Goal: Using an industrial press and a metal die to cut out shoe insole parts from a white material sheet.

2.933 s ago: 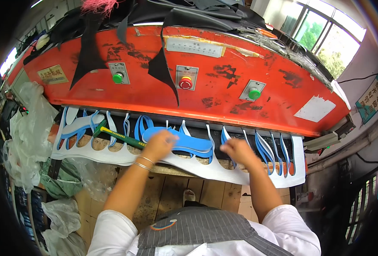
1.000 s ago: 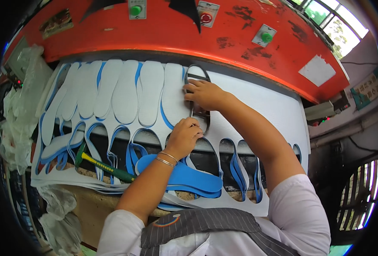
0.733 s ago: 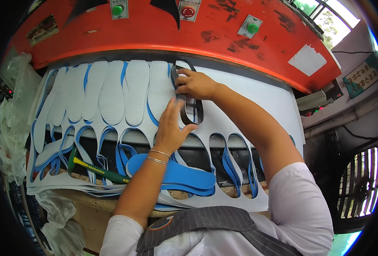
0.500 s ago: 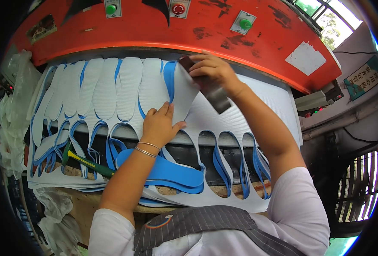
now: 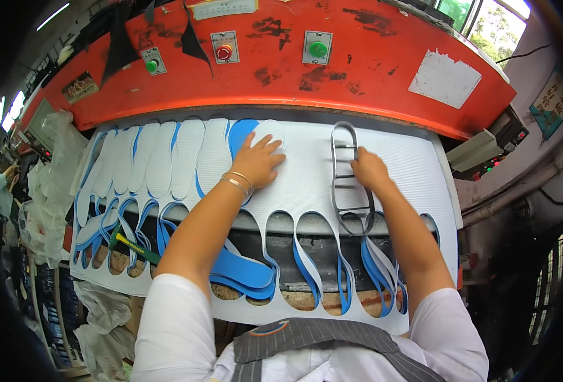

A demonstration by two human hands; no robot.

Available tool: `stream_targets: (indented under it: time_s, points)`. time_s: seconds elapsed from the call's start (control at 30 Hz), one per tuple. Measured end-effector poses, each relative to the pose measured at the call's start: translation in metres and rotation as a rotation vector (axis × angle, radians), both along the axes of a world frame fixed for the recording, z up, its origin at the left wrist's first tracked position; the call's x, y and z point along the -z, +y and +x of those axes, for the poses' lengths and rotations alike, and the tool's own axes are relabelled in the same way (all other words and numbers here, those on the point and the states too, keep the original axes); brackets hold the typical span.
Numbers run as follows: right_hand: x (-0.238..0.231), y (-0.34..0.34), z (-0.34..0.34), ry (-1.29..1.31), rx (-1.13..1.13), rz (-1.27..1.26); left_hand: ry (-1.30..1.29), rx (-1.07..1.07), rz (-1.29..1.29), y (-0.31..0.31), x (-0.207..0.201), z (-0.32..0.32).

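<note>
My right hand (image 5: pixel 370 169) is closed on the right edge of a sole-shaped metal cutting die (image 5: pixel 343 176), an open steel frame with crossbars. The die is over the right part of a white ribbed foam sheet (image 5: pixel 304 165); whether it touches the sheet, I cannot tell. My left hand (image 5: pixel 260 160) lies flat on the sheet with its fingers spread, beside a blue patch (image 5: pixel 241 134). Left of it is a row of cut white soles (image 5: pixel 188 159). Sole-shaped cutouts run along the near part of the sheet, with blue-edged strips hanging between them.
Blue soles (image 5: pixel 243 270) are stacked near my left forearm, by a hammer (image 5: pixel 135 247) with a green and yellow handle. Across the back runs a red machine beam (image 5: pixel 262 83) with a red button (image 5: pixel 223 52) and green buttons (image 5: pixel 318 49). Clear plastic bags (image 5: pixel 55 184) hang at left.
My right hand has moved right and nearer with the die, which was tilted up and now shows its open frame. My left hand has shifted farther up the sheet. The view has turned.
</note>
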State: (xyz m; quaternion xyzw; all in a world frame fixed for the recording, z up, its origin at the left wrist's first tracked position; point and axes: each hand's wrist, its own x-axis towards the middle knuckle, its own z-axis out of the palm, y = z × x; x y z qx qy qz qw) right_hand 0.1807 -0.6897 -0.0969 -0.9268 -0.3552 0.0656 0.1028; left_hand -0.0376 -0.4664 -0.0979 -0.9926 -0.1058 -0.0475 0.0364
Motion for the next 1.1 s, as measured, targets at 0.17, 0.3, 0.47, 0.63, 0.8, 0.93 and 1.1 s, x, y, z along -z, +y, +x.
stream_targets:
  time_s: [0.17, 0.3, 0.47, 0.63, 0.8, 0.93, 1.1]
  points:
    - [0.014, -0.063, -0.019, 0.293, -0.334, 0.319, -0.047, -0.397, -0.059, 0.038, 0.046, 0.007]
    - [0.007, -0.107, -0.036, 0.173, -0.568, 0.059, -0.092, -0.572, -0.099, 0.042, 0.043, 0.018]
    - [0.010, -0.058, -0.045, 0.231, -0.524, 0.211, 0.016, -0.452, -0.199, 0.039, 0.042, 0.006]
    - [0.022, 0.059, -0.095, 0.298, -0.565, 0.317, -0.146, -0.256, -0.218, 0.040, 0.064, -0.046]
    - [0.053, 0.100, -0.137, 0.239, -0.535, 0.294, -0.296, -0.172, -0.305, 0.048, 0.077, -0.078]
    - [0.060, 0.109, -0.141, 0.265, -0.529, 0.297, -0.308, -0.153, -0.317, 0.061, 0.079, -0.087]
    - [0.076, 0.115, -0.138, 0.237, -0.572, 0.351, -0.343, -0.149, -0.358, 0.067, 0.090, -0.089]
